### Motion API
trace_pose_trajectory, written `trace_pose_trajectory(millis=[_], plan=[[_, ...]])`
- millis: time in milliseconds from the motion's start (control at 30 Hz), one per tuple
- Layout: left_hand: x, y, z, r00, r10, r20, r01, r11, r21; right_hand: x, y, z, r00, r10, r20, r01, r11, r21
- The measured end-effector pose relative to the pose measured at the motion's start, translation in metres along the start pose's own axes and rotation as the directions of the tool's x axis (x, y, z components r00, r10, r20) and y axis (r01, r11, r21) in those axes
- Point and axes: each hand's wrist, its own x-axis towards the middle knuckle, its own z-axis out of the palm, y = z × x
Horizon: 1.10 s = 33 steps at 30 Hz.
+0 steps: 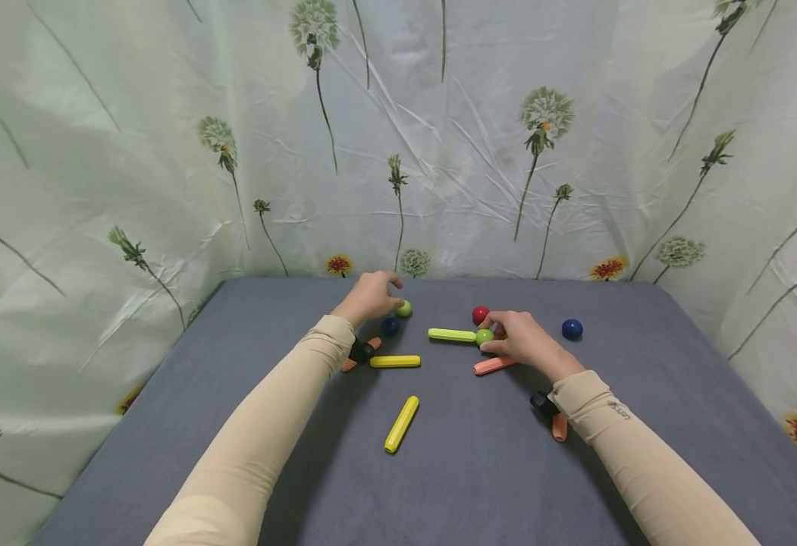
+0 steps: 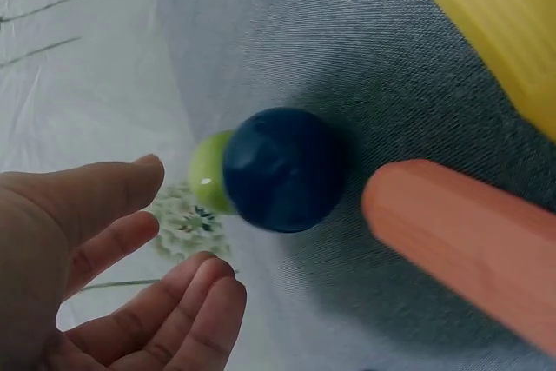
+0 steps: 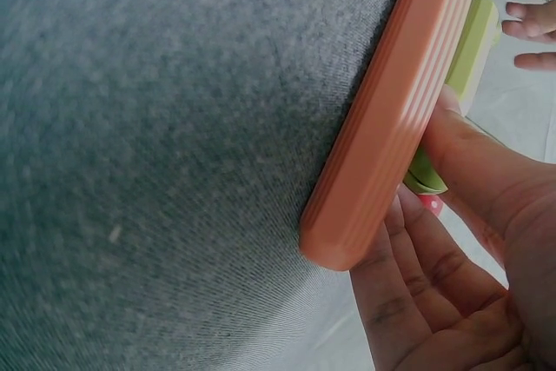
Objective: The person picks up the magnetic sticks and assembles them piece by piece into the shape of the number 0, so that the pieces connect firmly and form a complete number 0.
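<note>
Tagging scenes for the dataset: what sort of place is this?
Probably a makeshift indoor tabletop recording spot: a grey fabric-covered table, a creased pale dandelion-print sheet behind it, and loose pieces like a ridged yellow rod and round dark-blue ball on it.

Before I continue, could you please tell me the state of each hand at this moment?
Left hand: open, holding nothing.
Right hand: closed, pinching the green ball at the end of the light green stick.
</note>
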Motion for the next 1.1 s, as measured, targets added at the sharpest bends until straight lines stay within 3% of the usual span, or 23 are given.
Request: trace_pose_trajectory(millis=[400,933,1100], plan=[[0.005,-0.012,0.01,0.996,-0.076,0.041,0.081,0.988,-0.129,0.0,0.001,0.001,1.0,-0.009,-0.008,0.009,1.0,0.006],[0.015,-0.01,0.016,0.99,-0.123,0.071,0.132,0.98,-0.147,0.0,0.001,0.0,1.0,-0.014,-0.006,0.014,1.0,0.023],[0.015,-0.009,0.016,0.993,-0.114,0.045,0.119,0.982,-0.147,0.001,0.003,0.0,1.0,-0.009,-0.003,0.009,1.0,0.026]])
